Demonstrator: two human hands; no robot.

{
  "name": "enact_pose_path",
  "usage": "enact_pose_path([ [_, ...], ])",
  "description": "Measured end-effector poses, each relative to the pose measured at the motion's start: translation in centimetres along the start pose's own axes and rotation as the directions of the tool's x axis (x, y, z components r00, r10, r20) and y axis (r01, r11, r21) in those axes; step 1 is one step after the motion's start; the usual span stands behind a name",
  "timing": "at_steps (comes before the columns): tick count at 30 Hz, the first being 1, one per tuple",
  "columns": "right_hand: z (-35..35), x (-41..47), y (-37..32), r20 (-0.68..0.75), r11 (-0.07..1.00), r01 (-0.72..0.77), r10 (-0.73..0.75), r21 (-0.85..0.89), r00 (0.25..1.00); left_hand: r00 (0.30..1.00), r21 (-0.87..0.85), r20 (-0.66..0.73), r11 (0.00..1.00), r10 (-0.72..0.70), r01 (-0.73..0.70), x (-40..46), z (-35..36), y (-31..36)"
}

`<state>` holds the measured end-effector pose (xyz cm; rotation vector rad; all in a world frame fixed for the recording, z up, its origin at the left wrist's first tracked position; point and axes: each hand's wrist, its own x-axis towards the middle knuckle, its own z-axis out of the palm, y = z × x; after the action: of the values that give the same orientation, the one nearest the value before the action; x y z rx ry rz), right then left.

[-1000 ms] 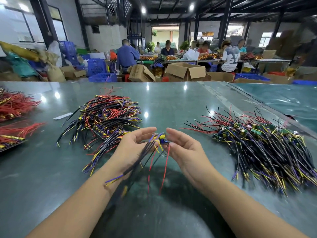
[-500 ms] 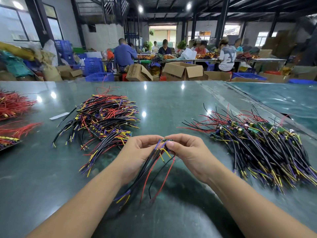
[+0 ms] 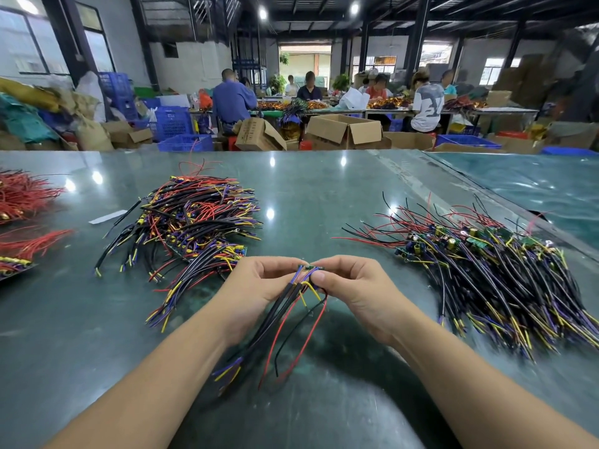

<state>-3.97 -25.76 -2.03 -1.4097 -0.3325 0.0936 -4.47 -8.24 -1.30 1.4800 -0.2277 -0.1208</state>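
The left hand [image 3: 256, 286] has closed in since a second ago. Its fingers were loosely spread then. Now they curl, and its grip pinches the left end of the little green board [image 3: 311, 268]. That board sits up off the counter [image 3: 308, 189], held between both hands, just in front of the left heap [image 3: 191, 218] of wires. Its wire tails [image 3: 269, 319] now hang straighter past the left palm, with a red and a black strand looping low between the wrists. The right hand [image 3: 353, 286] has come across too. Thumb and forefinger nip the board's right end, and the two sets of fingertips are nearly touching. Both heaps lie just as they did.

Now the hard parts. Far left, the red bundles [image 3: 22, 192] are cut by the frame edge. Fingertips cover most of the board, so only a thin green sliver shows, and what is mounted on it cannot be made out. The lowest tips of the tails smear into blur near the left forearm. The right heap [image 3: 486, 270] goes soft and runs off the right edge.
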Motion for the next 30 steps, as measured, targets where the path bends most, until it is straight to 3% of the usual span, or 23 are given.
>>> enact_pose_path([
  [6, 0.68, 0.45, 0.66, -0.045, 0.995, 0.009, -0.004, 0.098, 0.999, 0.998, -0.062, -0.06, 0.998, -0.004, 0.0, 0.27, 0.08, -0.08],
  [10, 0.52, 0.51, 0.59, 0.015, 0.99, 0.005, -0.007, 0.144, 1.0, 0.999, -0.095, -0.028, 0.995, -0.035, 0.032, 0.23, 0.04, -0.02],
  [30, 0.08, 0.71, 0.77, 0.039, 0.986, -0.062, 0.057, 0.152, 0.998, 0.999, -0.107, -0.039, 0.994, -0.032, 0.027, 0.33, 0.13, -1.0],
])
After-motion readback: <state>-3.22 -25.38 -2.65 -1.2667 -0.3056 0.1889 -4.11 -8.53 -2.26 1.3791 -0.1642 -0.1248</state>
